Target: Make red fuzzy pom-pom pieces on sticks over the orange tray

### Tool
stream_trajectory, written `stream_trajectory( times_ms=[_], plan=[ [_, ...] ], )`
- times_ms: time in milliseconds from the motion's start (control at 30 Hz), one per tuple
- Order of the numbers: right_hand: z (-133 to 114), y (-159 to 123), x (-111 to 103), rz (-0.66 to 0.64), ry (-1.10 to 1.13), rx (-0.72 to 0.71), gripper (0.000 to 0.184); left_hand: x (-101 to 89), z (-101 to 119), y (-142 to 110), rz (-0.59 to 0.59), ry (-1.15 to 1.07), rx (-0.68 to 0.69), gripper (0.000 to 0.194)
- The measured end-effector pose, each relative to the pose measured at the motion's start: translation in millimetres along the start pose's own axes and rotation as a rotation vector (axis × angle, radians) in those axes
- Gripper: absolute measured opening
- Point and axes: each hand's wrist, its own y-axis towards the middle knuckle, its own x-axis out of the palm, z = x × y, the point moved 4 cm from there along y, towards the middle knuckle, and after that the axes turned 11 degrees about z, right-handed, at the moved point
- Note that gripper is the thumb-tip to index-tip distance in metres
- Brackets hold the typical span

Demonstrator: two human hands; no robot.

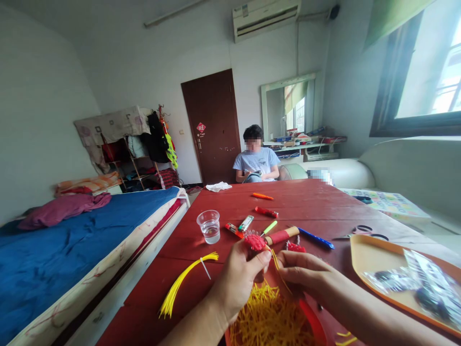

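Note:
My left hand [240, 278] is closed, thumb and fingers pinching a small red spiky piece [255, 240]. My right hand [306, 274] is closed beside it, pinching a thin yellow strand [276, 262] that runs up to the red piece. Both hands hover over a red dish [313, 319] full of short yellow strands [268, 317] at the near edge of the dark red table [230, 202]. A second red spiky piece [296, 247] lies just behind my right hand.
A bundle of yellow strands [182, 281] and a clear plastic cup [209, 226] sit to the left. Pens, markers and a red-wrapped wooden handle [283, 235] lie behind. An orange tray [363, 262] with plastic bags is at right. Another person [256, 161] sits at the far end. A blue bed [72, 240] borders left.

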Motion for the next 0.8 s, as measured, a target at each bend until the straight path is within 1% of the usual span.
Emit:
stream_trajectory(
  times_ms=[67,133,200,267,467,667,800],
  plan=[
    [1,2,0,-0.005,0.008,-0.011,0.012,-1.9,0,1,0.052,0.038,0.067,0.008],
    [2,3,-1,-0.009,0.0,-0.025,0.012,-3.7,2,1,0.09,0.087,0.177,0.005],
    [3,4,-1,-0.023,-0.009,-0.041,0.012,-4.5,3,1,0.095,0.144,0.278,0.004],
    [3,4,-1,-0.04,-0.004,-0.054,0.013,-4.8,4,0,0.088,0.194,0.335,0.005],
    [5,5,-2,-0.05,0.042,-0.054,0.016,-5.6,8,-2,0.111,0.262,0.39,0.006],
    [9,9,-3,-0.068,0.163,-0.039,0.015,-4.7,10,-3,0.099,0.294,0.436,0.009],
    [13,10,-3,-0.093,0.259,-0.018,0.014,-6.1,10,-2,0.119,0.354,0.465,0.008]
  ],
)
